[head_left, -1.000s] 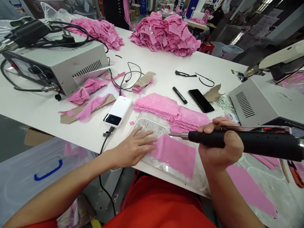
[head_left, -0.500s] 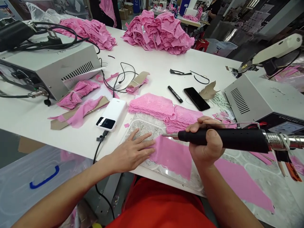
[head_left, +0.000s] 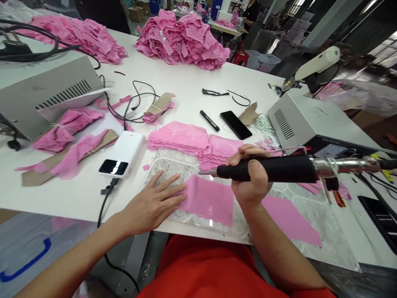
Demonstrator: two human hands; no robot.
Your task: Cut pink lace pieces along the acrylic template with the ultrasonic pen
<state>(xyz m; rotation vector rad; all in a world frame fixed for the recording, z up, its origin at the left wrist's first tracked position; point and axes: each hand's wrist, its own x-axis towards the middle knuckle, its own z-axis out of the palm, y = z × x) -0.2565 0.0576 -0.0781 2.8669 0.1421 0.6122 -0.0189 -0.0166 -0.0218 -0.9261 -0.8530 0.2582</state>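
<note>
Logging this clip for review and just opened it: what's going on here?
A person's left hand is spread, its fingers on the left end of a pink fabric piece. The right hand grips a black handheld tool, its metal tip pointing left near the fabric's upper edge; whether they touch is unclear. A stack of pink pieces lies just beyond.

Nothing I can read from here: faint print on the white power bank [head_left: 132, 145], small lettering on the black marker [head_left: 209, 120] right of it, a scrawl on the grey box [head_left: 316, 118] farther right
</note>
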